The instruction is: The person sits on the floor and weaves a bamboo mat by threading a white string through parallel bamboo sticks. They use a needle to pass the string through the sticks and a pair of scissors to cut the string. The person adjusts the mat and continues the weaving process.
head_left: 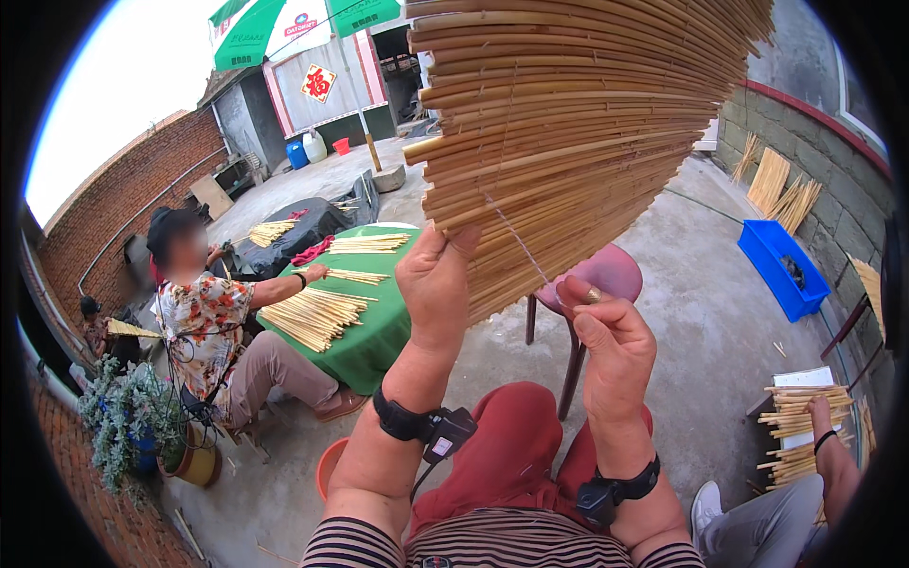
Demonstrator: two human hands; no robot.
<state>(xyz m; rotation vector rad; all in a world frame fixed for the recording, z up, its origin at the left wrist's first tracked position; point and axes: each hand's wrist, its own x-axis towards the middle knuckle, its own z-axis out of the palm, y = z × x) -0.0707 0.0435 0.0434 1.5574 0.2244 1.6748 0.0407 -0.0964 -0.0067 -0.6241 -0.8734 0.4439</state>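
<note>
A large mat of bamboo rods (587,104) fills the upper middle of the view, raised in front of me, with pale thread running across it. My left hand (437,279) is closed on a lower left part of the mat. Below the mat, my right hand (611,350) has its fingers curled and pinched on the taut pale thread (511,227), which runs down from the mat to them. A brass-coloured thimble or band sits on one right finger. Both my wrists wear black straps with small devices.
A person (204,327) sits left at a green-covered table (355,355) holding rods, near potted plants (128,412); others work at far left and lower right (833,454). A purple stool (620,275) stands ahead, a blue crate (757,275) right, an orange basin (331,459) beside me.
</note>
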